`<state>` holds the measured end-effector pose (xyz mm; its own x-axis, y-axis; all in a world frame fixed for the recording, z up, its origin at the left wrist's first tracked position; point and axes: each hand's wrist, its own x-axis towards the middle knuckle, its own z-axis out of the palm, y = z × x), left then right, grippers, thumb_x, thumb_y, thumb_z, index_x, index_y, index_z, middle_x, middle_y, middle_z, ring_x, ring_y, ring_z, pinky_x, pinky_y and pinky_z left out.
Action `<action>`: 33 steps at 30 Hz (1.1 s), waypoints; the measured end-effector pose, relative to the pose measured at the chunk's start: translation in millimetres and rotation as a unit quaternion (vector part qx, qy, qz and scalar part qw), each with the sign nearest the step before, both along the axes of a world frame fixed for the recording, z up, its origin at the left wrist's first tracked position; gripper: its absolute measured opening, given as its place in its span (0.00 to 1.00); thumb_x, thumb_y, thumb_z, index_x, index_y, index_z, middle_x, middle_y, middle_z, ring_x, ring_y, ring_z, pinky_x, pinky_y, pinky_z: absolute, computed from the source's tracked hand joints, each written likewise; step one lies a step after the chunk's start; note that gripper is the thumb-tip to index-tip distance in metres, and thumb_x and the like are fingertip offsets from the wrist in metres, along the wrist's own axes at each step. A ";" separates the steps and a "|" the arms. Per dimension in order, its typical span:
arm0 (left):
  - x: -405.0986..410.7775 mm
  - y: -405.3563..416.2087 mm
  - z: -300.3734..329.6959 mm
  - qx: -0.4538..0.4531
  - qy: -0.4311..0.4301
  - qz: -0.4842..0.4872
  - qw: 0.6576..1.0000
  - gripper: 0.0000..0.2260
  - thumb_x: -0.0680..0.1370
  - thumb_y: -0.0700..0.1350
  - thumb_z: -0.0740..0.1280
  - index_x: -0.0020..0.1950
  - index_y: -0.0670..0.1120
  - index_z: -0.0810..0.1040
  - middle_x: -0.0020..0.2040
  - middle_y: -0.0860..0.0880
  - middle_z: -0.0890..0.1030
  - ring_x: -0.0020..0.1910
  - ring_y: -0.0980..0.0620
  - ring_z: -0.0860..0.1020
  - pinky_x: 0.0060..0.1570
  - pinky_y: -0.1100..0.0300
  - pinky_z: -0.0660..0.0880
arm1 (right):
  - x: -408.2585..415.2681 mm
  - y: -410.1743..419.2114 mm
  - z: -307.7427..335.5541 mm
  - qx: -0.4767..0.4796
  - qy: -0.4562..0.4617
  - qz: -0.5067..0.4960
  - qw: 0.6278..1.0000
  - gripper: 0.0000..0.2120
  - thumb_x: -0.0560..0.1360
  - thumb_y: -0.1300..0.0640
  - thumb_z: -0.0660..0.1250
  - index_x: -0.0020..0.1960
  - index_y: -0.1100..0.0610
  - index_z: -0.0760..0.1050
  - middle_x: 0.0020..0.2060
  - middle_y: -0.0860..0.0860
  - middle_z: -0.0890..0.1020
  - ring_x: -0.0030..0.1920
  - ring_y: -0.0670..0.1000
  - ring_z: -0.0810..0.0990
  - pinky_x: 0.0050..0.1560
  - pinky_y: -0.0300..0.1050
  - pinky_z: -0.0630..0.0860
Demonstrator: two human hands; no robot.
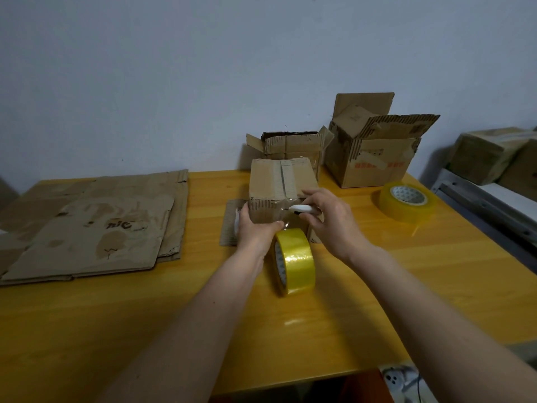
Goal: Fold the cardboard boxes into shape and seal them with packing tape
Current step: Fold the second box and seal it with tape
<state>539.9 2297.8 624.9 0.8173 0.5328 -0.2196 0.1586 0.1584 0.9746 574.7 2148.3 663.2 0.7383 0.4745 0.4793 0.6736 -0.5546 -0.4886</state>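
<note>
Nearest the camera, two bare forearms reach out over the yellow wooden table. Between them a yellow tape roll stands on its edge, its open core facing left and its axle running left to right; a clear strip runs up from it toward the small box just behind.

Going from the left: a stack of flattened cardboard lies flat on the table, long side running left to right, with dark handwritten marks on the top sheet that look like "nic", though I cannot read them for sure.

The left hand grips the lower left front corner of the small box, thumb stretched along the front face toward the tape. The box sits upright mid-table with its top flaps closed; the seam runs away from the camera, with a tape strip along it.

The right hand pinches a white cutter in curled fingers at the box's front right edge, the cutter's long axis level and its tip pointing left at the clear strip.

Behind stand an open box and, further right, a bigger open box with red print too blurred to read. A second tape roll lies flat near the right edge, hole up. Off the table at far right sit taped boxes
</note>
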 end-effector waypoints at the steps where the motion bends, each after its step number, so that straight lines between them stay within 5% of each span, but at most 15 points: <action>1: 0.2 -0.1 -0.2 -0.002 0.000 -0.001 1.000 0.42 0.69 0.39 0.76 0.76 0.56 0.58 0.68 0.49 0.71 0.65 0.46 0.71 0.64 0.46 0.72 | -1.2 0.2 -1.1 -0.008 -0.004 0.003 1.000 0.09 0.75 0.63 0.68 0.54 0.59 0.78 0.63 0.52 0.76 0.60 0.49 0.75 0.57 0.38 0.72; 13: 0.1 2.4 2.2 0.000 0.003 -0.022 1.000 0.41 0.69 0.37 0.75 0.76 0.56 0.58 0.68 0.50 0.71 0.66 0.47 0.70 0.65 0.45 0.70 | -4.8 6.1 6.0 -0.106 -0.050 0.008 0.993 0.08 0.76 0.61 0.66 0.54 0.60 0.77 0.54 0.54 0.79 0.52 0.52 0.77 0.52 0.48 0.76; 23: -1.9 2.3 6.0 0.015 0.001 -0.026 1.000 0.40 0.70 0.38 0.74 0.76 0.56 0.58 0.70 0.50 0.70 0.68 0.46 0.69 0.66 0.44 0.69 | -1.6 -3.5 2.5 -0.169 -0.115 0.005 0.979 0.09 0.78 0.63 0.63 0.57 0.64 0.75 0.62 0.56 0.75 0.54 0.53 0.78 0.46 0.35 0.71; 29: -2.7 4.0 7.7 0.017 -0.004 -0.044 0.999 0.43 0.71 0.36 0.74 0.77 0.55 0.55 0.73 0.48 0.66 0.69 0.45 0.66 0.67 0.44 0.68 | 4.6 -32.1 -8.2 -0.136 -0.100 -0.059 0.984 0.08 0.75 0.63 0.68 0.53 0.64 0.78 0.64 0.58 0.72 0.63 0.57 0.72 0.54 0.42 0.72; 33: -1.1 5.3 6.0 0.011 0.004 -0.054 0.998 0.43 0.70 0.36 0.74 0.77 0.56 0.56 0.71 0.49 0.68 0.68 0.46 0.68 0.66 0.44 0.69 | 12.4 -44.9 -29.9 -0.095 0.037 -0.105 0.989 0.09 0.76 0.57 0.68 0.54 0.59 0.78 0.51 0.53 0.74 0.52 0.51 0.72 0.47 0.45 0.71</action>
<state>538.8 2303.1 630.9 0.8683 0.4465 -0.2162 0.1817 0.1192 0.9761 587.1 2103.4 633.3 0.8594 0.3838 0.3377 0.5009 -0.7644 -0.4059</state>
